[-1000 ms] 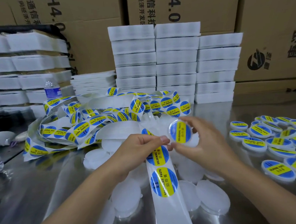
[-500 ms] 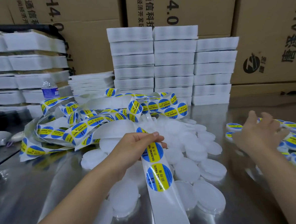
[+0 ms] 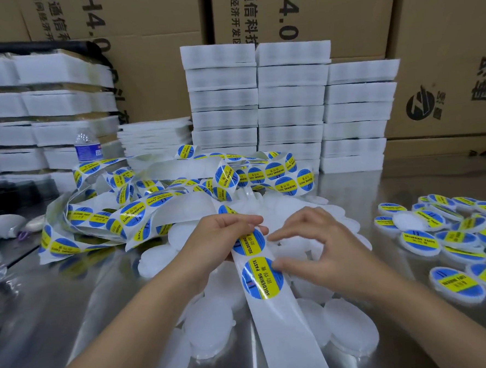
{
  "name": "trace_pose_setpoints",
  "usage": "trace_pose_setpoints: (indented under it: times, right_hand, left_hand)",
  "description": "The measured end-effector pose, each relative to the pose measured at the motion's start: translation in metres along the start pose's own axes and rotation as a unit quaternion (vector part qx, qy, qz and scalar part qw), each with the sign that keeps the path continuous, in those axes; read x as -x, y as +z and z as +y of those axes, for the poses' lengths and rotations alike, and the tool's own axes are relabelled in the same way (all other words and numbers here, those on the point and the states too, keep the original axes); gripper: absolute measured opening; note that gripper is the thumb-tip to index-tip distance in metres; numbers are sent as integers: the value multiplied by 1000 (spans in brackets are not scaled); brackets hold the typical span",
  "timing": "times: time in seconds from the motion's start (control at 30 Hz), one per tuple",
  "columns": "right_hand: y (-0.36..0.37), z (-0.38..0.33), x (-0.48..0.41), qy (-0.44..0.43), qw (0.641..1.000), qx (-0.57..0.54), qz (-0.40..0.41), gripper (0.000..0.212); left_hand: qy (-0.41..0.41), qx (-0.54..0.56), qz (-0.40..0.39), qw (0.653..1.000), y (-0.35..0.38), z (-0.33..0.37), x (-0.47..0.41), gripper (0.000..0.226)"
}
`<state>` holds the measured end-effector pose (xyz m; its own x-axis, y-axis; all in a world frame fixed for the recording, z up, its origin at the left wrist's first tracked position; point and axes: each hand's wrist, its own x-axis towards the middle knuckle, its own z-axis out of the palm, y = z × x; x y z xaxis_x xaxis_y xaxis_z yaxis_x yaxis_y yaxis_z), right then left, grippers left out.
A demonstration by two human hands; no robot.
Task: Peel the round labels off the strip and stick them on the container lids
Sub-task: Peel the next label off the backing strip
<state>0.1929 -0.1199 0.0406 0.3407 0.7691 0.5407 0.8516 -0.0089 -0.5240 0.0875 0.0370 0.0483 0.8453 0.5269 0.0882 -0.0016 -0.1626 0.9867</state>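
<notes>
A white backing strip [image 3: 276, 324] runs from the table's near edge up to my left hand [image 3: 225, 239], which grips it between thumb and fingers. Two round blue-and-yellow "soldering paste" labels sit on the strip, the upper label [image 3: 249, 243] at my left fingertips and the lower label [image 3: 262, 279] just below. My right hand [image 3: 323, 253] hovers beside them with fingers spread, its thumb tip touching the lower label's right edge, holding nothing. Plain white lids [image 3: 210, 328] lie heaped under both hands. Labelled lids [image 3: 418, 238] are piled at the right.
A tangle of labelled strip [image 3: 152, 206] lies behind my hands on the metal table [image 3: 44, 309]. Stacks of white foam trays [image 3: 291, 101] and cardboard boxes [image 3: 439, 15] stand at the back. A water bottle [image 3: 87, 147] is at the back left.
My right hand carried a freshly labelled lid to the pile at the right, let it go, and has come back to the strip. My left hand kept hold of the strip.
</notes>
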Motion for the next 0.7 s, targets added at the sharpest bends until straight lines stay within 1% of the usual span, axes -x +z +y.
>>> trace_pose_setpoints:
  times: [0.1, 0.17, 0.3, 0.53, 0.7]
  right_hand:
    - [9, 0, 2, -28, 999, 9, -30, 36]
    - [13, 2, 2, -42, 998, 21, -35, 37]
    - [16, 5, 2, -64, 997, 37, 1, 28]
    - [16, 2, 2, -101, 992, 75, 29, 17]
    - [15, 2, 1, -97, 991, 78, 49, 12]
  left_hand:
    - [-6, -1, -13, 1000, 0, -1, 0, 26]
    - [-14, 0, -19, 1000, -1, -1, -1, 26]
    - [-26, 11, -30, 999, 0, -4, -3, 26]
    - [-39, 5, -42, 998, 0, -9, -5, 26]
    - [-38, 4, -38, 999, 0, -9, -6, 24]
